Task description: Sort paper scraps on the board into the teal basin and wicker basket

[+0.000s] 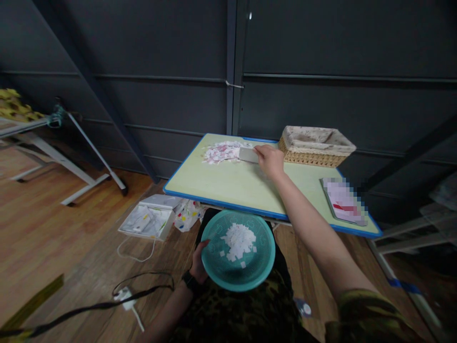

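At the far left, a pile of yellow pieces [16,107] lies on a white-framed table [53,150] with dark feet. Further right on the wooden floor sits an open white box [163,232] holding white items, with a plastic bag [188,214] dotted in red, yellow and blue just beside it.

The person's left hand [200,262], with a dark watch [192,282] at its wrist, grips the left edge of a teal basin [238,282]; the thumb comes over the rim, while the other fingers are mostly hidden. The basin is held above the lap, round and perforated like a colander. In it is a heap of small white squares [238,238], thick in the middle, with several loose ones spread around it.

Beyond the basin, on a pale yellow tabletop [228,183] edged in blue, lies a broad, flat pile of scraps [220,152], white mottled with pink and red. A plain white card [246,155] touches its right side, pinched at its right end between the fingers of the right hand [270,163].

Behind that hand stands a woven basket [310,157] with a patterned cloth lining. At the right end lies a flat rectangular item [341,200], pale with a red band; pixelation covers its face, so any print cannot be read.
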